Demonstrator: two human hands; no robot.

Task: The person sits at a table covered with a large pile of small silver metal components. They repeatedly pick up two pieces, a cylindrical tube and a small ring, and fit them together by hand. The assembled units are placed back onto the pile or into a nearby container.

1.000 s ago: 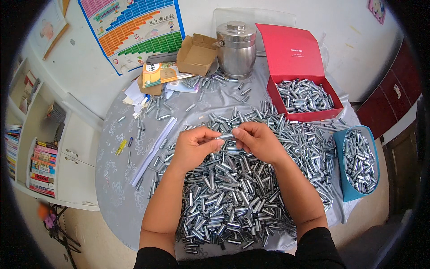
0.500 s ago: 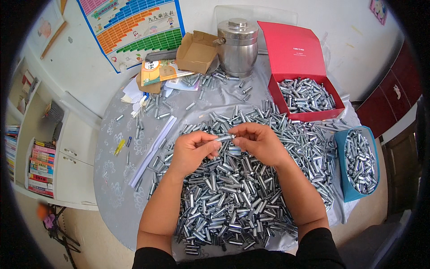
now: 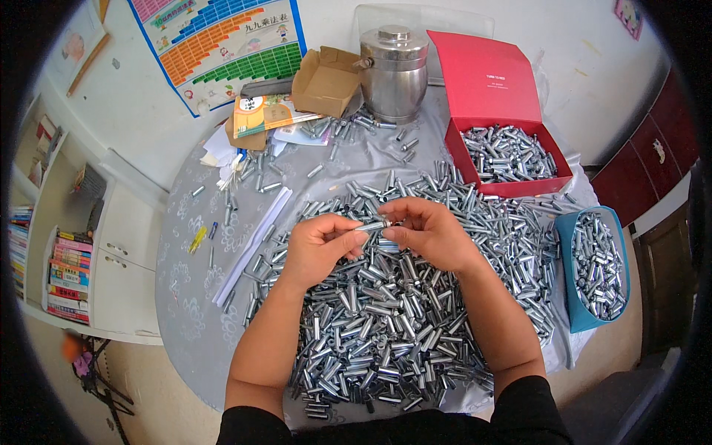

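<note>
Between my two hands, over a wide pile of loose silver metal sleeves and bolts [image 3: 371,326], lies a silver expansion bolt [image 3: 373,225]. My left hand [image 3: 320,248] pinches its left end between thumb and fingertips. At the other end, the thumb and forefinger of my right hand [image 3: 432,236] close on the tip; the fingers partly hide it. The bolt is held nearly level, slightly higher at the right.
A red open-lidded box [image 3: 519,189] and a teal fabric bin [image 3: 567,274], both filled with similar metal parts, stand at the right. Behind are a steel canister [image 3: 394,81] and a cardboard box [image 3: 324,80]. A folded white strip [image 3: 252,246] and yellow tool [image 3: 197,239] lie left.
Both hands stay over the pile with the bolt between them. My right fingertips have shifted slightly at the bolt's right end, and the view has moved a little.
</note>
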